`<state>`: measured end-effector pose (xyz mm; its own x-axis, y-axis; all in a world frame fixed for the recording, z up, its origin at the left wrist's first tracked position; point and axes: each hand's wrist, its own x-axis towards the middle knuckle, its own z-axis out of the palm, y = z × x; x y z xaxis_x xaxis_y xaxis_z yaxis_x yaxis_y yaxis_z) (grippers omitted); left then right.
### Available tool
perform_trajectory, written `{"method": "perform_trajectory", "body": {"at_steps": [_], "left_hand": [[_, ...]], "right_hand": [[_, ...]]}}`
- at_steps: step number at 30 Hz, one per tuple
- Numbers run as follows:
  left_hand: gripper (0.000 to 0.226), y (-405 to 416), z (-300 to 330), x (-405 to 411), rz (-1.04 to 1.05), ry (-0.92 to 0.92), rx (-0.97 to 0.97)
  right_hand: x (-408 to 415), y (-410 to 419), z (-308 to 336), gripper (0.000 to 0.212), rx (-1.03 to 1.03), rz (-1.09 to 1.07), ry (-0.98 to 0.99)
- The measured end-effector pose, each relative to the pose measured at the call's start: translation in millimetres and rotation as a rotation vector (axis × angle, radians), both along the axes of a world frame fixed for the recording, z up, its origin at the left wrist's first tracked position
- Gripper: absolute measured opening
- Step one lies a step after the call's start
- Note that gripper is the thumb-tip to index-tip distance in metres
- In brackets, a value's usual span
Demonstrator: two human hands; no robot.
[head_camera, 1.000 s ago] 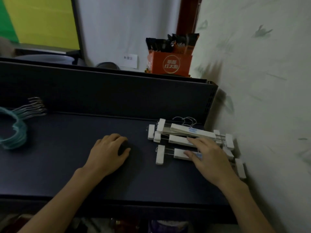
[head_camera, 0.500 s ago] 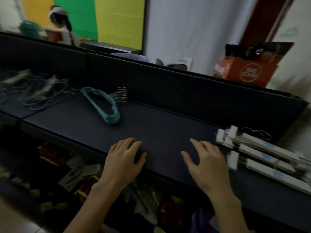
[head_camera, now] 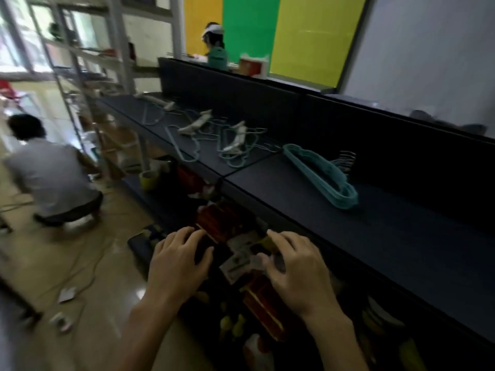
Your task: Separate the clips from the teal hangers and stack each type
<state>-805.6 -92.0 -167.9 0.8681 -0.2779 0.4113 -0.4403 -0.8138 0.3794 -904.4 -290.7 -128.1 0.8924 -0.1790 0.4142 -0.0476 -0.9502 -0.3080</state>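
Both hands empty and off the shelf, fingers loosely spread, palms down, hovering in front of the dark shelf's front edge (head_camera: 308, 223) over the clutter stored below.

Left hand (head_camera: 178, 261): relaxed, holding nothing. Up and away from it, somewhat to the right, well apart, a tangle of unsorted teal hangers with white clips (head_camera: 235, 141) still attached, strung along the shelf and receding leftward into the distance. Long axes mostly running along the shelf's length, though blur hides exact poses. Nearer to this hand than to the other.

Right hand (head_camera: 296, 266): likewise slack and gripping nothing. Forward of it and slightly right, the stack of stripped teal hangers (head_camera: 325, 180), lying flat, long axis slanting away toward the upper left, metal hooks (head_camera: 347, 159) pointing at the back panel.

No clip stack anywhere in view.

Judged next: a long reach up and away with the left hand to the closest clipped hanger, probably with a step leftward along the shelf, since neither hand lies near that pile.
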Motion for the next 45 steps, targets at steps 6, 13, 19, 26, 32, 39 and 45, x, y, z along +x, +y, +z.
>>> {"method": "perform_trajectory", "body": {"at_steps": [6,13,19,26,32,39,45], "left_hand": [[0.05,94,-16,20,0.214,0.052,-0.047],[0.047,144,-36,55,0.367,0.119,-0.035],[0.051,145,-43,128,0.406,0.136,0.004],[0.053,150,-34,214,0.477,0.148,0.032],[0.044,183,-41,254,0.541,0.204,0.088],[0.038,230,-39,323,0.591,0.179,0.086],[0.046,273,-45,400,0.472,0.196,0.087]], "right_hand": [[73,68,-13,0.057,-0.032,0.198,0.11],[151,109,-34,0.054,-0.042,0.32,0.14],[236,113,-54,0.056,-0.026,0.378,0.216],[338,126,-55,0.056,0.002,0.439,0.236],[394,169,-65,0.06,0.01,0.534,0.278],[466,213,-65,0.059,0.008,0.51,0.221],[525,258,-63,0.057,-0.047,0.449,0.227]]}}
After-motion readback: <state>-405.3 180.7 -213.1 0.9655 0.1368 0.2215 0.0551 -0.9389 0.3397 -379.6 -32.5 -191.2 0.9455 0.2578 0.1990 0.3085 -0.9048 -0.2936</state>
